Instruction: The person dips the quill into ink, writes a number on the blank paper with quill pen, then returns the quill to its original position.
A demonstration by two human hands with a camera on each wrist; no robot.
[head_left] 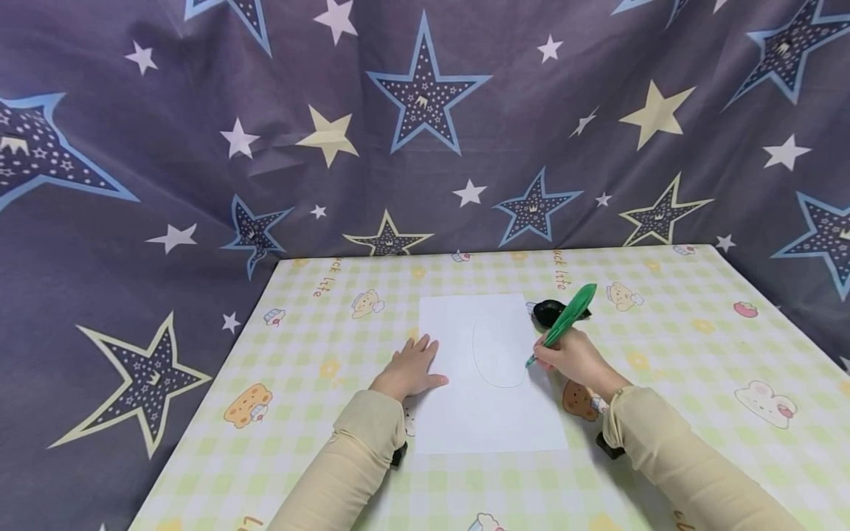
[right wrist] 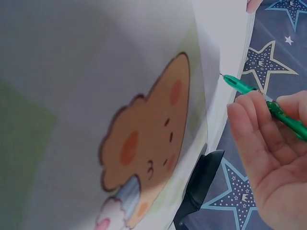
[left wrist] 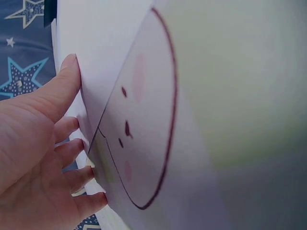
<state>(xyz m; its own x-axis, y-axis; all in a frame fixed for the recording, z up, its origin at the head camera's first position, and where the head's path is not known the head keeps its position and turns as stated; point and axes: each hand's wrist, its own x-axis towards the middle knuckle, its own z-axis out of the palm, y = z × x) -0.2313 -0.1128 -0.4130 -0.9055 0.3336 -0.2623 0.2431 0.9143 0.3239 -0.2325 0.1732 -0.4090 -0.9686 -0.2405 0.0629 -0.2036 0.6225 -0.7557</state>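
Note:
A white sheet of paper (head_left: 491,420) lies on the patterned tabletop, with a thin curved U-shaped line (head_left: 496,385) drawn on it. My right hand (head_left: 575,359) pinches a green pen (head_left: 567,317) with a broad, leaf-shaped upper end. The pen's tip meets the paper at the right end of the line. In the right wrist view the pen (right wrist: 240,85) is held between thumb and fingers. My left hand (head_left: 412,369) rests with spread fingers on the paper's left edge, the thumb (left wrist: 69,81) reaching over the sheet.
Just beyond my right hand lies a black object (head_left: 548,313) with a rounded body, partly behind the pen. The tabletop (head_left: 690,324) has a green check cloth with cartoon prints. A dark star-printed curtain (head_left: 465,162) hangs behind it.

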